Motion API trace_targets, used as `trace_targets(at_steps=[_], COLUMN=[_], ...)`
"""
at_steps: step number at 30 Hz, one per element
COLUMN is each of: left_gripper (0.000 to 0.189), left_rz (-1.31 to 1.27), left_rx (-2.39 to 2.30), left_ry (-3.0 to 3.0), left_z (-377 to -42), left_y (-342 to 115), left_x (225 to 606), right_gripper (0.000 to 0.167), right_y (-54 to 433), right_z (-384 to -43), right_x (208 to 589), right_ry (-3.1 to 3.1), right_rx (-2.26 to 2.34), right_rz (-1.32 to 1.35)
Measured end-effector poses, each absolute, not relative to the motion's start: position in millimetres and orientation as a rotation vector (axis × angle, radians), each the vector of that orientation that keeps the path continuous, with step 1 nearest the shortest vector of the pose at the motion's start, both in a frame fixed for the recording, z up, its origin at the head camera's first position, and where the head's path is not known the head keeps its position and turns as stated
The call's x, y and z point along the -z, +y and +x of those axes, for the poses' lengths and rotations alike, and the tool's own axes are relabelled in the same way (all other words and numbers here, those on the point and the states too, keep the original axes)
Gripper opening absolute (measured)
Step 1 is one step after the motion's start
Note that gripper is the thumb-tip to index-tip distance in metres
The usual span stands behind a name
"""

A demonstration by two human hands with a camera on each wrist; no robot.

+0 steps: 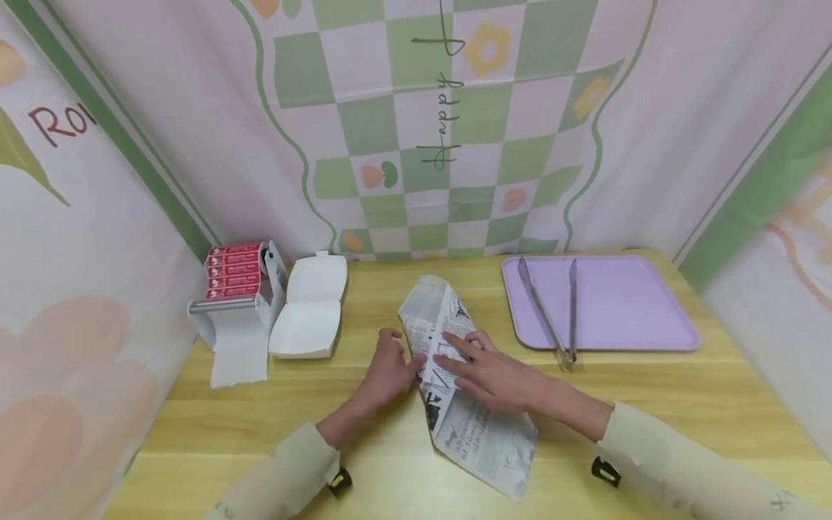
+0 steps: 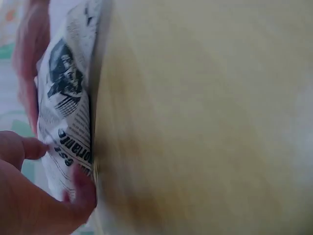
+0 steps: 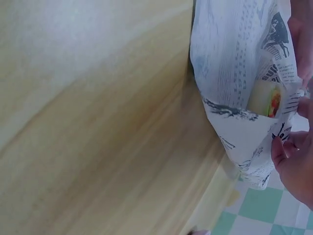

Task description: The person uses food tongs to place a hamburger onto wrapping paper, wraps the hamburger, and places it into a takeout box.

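Note:
A newspaper-print sheet of wrapping paper point(image 1: 484, 440) lies folded on the table, pointed at its far end. Inside it, the right wrist view shows the end of a filled tortilla wrap point(image 3: 264, 98). At the sheet's left edge my left hand point(image 1: 388, 370) holds the paper between thumb and a bent finger; in the left wrist view the thumb point(image 2: 83, 191) touches its side. My right hand point(image 1: 497, 375) rests on top with several fingers spread over the folded flap. The undersides of its fingers are hidden in the head view.
A white clamshell box point(image 1: 305, 328) stands open at the left, beside a dispenser point(image 1: 237, 310) with red labels. Metal tongs point(image 1: 572, 310) lie across a lilac tray point(image 1: 637, 303) at the right. A patterned cloth point(image 1: 422, 130) hangs behind the table.

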State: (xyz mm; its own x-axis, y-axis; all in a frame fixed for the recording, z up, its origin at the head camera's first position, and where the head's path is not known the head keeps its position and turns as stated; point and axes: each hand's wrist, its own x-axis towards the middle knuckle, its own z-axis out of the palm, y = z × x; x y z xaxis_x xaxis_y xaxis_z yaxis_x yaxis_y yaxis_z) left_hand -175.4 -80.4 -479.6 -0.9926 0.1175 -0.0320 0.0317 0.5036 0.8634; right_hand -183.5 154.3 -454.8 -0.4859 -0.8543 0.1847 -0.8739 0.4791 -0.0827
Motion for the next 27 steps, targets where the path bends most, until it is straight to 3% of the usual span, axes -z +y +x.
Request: trace_targets(at_steps=[4,9,17,20,23,27], left_gripper=[0.038,0.039,0.039,0.038,0.045,0.069], left_rz=[0.527,0.89,1.045,1.058,1.023,0.904], left_rx=[-1.124,-0.532,-0.233,-0.249,-0.355,-0.517], left_ry=[2.989,3.171,3.214,3.172,3.111,3.024], left_z=[-168.3,-164.1,-166.6,-165.5,-159.8,-153.3], left_y=[-71.9,-60.7,-57.8,-59.6,-64.2,-69.0], left_x=[472.1,467.4,463.8,464.1,467.7,469.2], right_gripper=[0.044,0.041,0.021,0.03,0.043,0.077], right_y=[152.4,155.0,142.0,134.2,136.0,149.1], right_z=[-186.5,-193.4,-244.0,-251.6,-235.4,-198.2], right_x=[454.2,445.6,410.2,406.0,406.8,409.9], right_ry=[-2.59,-2.719,-2.832,-2.89,-2.885,-2.89], right_rx=[-0.234,-0.519,-0.923,-0.833,-0.689,-0.508], right_rz=[1.496,1.479,1.306,1.239,1.258,1.277])
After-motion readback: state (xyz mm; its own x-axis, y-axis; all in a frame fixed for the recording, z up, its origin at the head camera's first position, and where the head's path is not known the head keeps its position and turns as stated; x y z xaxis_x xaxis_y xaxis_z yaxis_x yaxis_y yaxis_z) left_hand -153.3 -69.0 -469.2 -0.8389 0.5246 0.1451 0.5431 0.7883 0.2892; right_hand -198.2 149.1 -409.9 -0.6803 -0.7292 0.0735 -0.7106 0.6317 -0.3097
